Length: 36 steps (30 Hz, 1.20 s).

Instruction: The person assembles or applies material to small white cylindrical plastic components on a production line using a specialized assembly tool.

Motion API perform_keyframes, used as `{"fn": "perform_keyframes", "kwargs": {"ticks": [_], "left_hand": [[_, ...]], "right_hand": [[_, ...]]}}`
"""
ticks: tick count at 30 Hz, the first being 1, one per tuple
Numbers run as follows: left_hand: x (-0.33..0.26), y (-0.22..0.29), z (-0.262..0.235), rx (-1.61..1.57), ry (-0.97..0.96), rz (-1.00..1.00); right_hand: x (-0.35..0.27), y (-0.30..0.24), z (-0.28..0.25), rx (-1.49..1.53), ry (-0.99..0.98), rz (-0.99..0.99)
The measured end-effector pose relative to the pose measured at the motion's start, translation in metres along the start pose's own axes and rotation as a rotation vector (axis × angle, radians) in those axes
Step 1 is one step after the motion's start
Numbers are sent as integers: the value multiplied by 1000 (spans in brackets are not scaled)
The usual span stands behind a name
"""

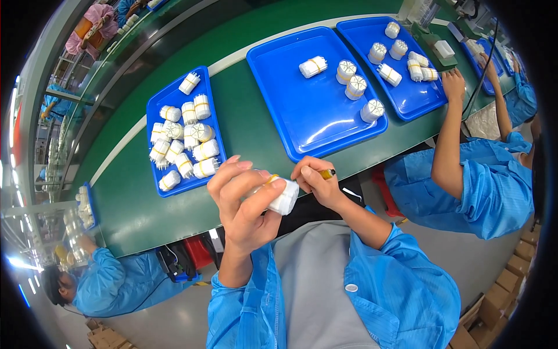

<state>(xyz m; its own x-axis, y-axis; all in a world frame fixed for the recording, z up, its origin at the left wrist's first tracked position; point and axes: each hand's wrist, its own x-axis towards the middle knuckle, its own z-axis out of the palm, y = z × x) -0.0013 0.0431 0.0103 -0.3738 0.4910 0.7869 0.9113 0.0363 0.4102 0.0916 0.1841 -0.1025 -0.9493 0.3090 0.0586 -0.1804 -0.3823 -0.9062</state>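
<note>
At frame centre, the left hand (244,200) curls its fingers around a white bundle (285,200) — the right hand (317,180) pinches a small yellow tool (326,173) beside it. Three blue trays (317,110) line the green belt (244,125) above — bare belt between them.

Green tabletop (244,125) running diagonally from lower left to upper right

Three blue trays lie on it: a small tray (154,110) at centre left crowded with white bundles, a large tray (290,104) at centre holding a few, another tray (363,29) at upper right.
</note>
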Motion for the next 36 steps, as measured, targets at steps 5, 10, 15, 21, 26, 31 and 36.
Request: {"fn": "perform_keyframes", "kwargs": {"ticks": [5,10,15,21,26,31,36], "left_hand": [[-3,-3,1,-81,5,-124],[-2,0,-1,-53,-28,-230],[-1,1,-1,-22,-13,-253],[-4,-1,-3,-68,-2,-360],[-8,-2,-5,-376,42,-598],[-15,-1,-10,-433,34,-704],[-16,-2,-11,-778,70,-860]], "right_hand": [[0,-1,0,8,-2,-17],[0,-1,0,17,2,-3],[1,-1,2,8,9,-5],[1,0,2,-7,5,-8],[0,-2,3,-5,-2,-18],[0,0,2,5,-2,-26],[0,1,3,1,-4,-22]]}}
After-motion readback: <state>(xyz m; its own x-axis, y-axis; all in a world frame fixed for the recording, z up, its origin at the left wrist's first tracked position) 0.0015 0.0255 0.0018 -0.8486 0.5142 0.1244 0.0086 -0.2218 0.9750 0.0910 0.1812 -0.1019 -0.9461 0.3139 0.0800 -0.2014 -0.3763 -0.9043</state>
